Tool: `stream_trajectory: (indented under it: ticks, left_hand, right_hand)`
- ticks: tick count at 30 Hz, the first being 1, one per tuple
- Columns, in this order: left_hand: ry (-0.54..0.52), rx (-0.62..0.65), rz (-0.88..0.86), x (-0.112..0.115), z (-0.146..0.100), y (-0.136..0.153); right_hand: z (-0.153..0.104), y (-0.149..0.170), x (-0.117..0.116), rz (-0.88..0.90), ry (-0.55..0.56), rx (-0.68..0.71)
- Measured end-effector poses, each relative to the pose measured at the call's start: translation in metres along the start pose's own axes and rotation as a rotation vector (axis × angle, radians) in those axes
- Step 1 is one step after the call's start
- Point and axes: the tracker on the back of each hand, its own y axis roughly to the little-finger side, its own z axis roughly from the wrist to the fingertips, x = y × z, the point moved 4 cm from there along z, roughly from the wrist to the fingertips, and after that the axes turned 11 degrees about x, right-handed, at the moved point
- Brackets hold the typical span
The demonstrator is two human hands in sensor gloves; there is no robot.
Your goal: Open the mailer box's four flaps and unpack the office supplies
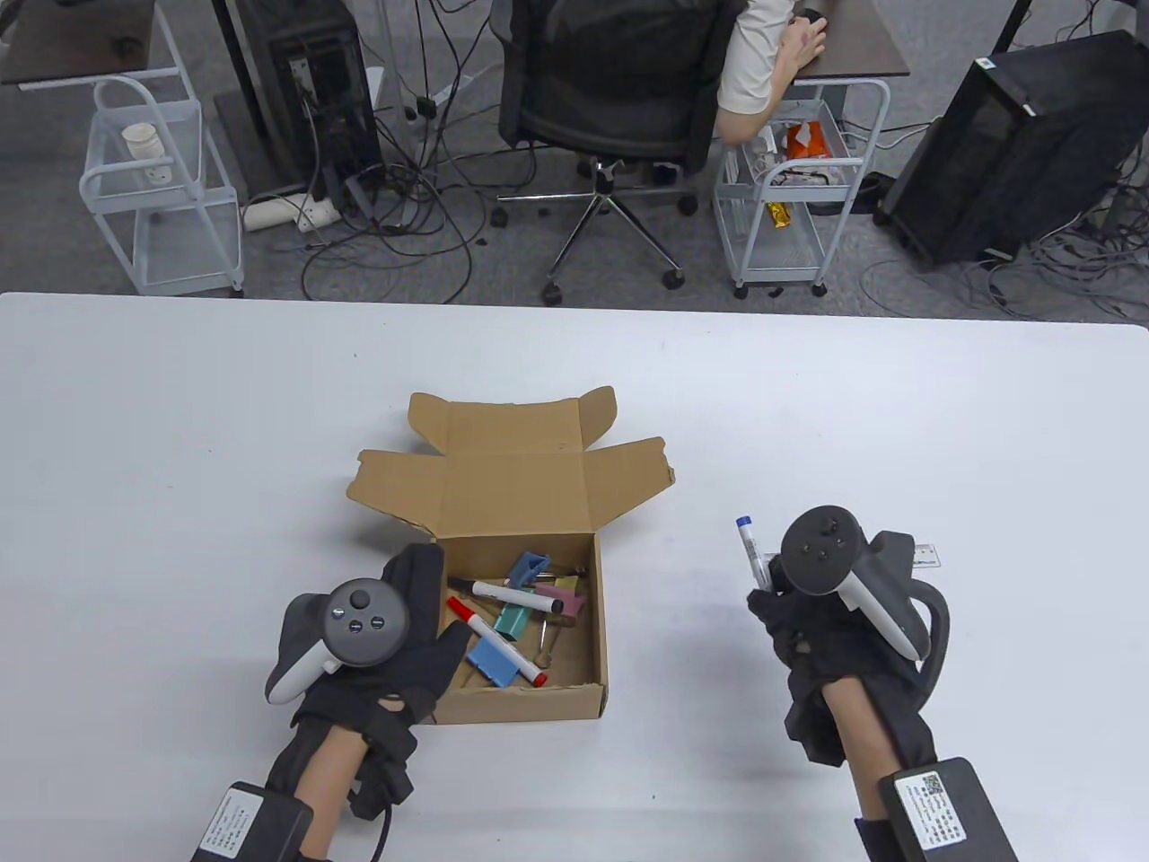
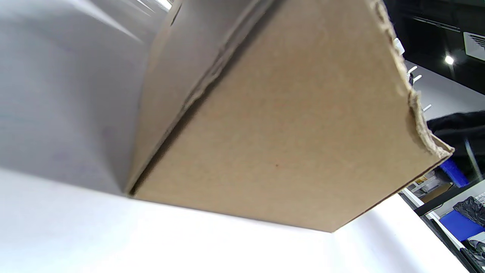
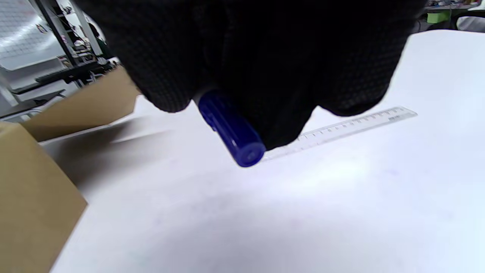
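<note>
The brown mailer box (image 1: 530,705) sits open at the table's middle, its flaps (image 1: 512,467) folded back on the far side. Inside lie two red-capped markers (image 1: 498,639), blue, teal and pink binder clips (image 1: 531,569) and other small supplies. My left hand (image 1: 422,620) rests on the box's left wall, fingers over the rim; the box side fills the left wrist view (image 2: 280,144). My right hand (image 1: 790,620), right of the box, grips a blue-capped marker (image 1: 750,549), seen close in the right wrist view (image 3: 231,131). A clear ruler (image 3: 352,127) lies on the table beyond that hand.
The white table (image 1: 179,449) stretches wide on both sides of the box. Beyond its far edge stand an office chair (image 1: 619,117) with a seated person, wire carts (image 1: 162,189) and computer towers (image 1: 1014,144) on the floor.
</note>
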Motion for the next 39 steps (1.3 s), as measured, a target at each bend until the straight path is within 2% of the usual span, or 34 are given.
stream_trajectory:
  ticks: [8,15,30,39]
  left_hand:
    - [0.001,0.000,0.000,0.000,0.000,0.000]
    - [0.001,0.001,-0.004,0.000,0.000,0.000]
    - [-0.009,-0.003,-0.005,0.000,0.000,0.001]
    - [-0.011,-0.003,-0.008,0.000,-0.001,0.001]
  right_hand:
    - [0.013,0.031,-0.045,-0.084,-0.108,-0.116]
    - [0.026,0.047,-0.069,-0.167,-0.175,-0.190]
    - [0.051,0.029,-0.069,-0.297,-0.114,-0.218]
    - [0.050,0.027,-0.068,-0.320,-0.095,-0.225]
